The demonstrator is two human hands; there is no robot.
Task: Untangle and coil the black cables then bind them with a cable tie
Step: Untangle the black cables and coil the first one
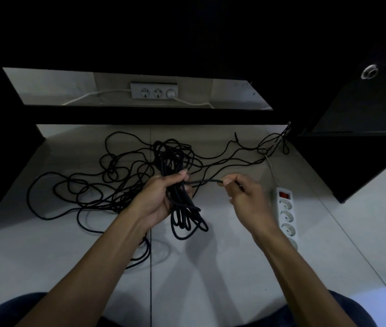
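Two hands work above a pale floor: our left hand (161,197) grips the limp, light cable bundle (177,185) mid-coil; our right hand (241,192) pinches what seems its free end.

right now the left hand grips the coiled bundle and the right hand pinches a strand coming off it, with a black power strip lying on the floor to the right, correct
Not quite: the power strip is white, not black, as the head view shows. The rest holds: the left hand grips the coiled bundle, and the right hand pinches a strand coming off it.
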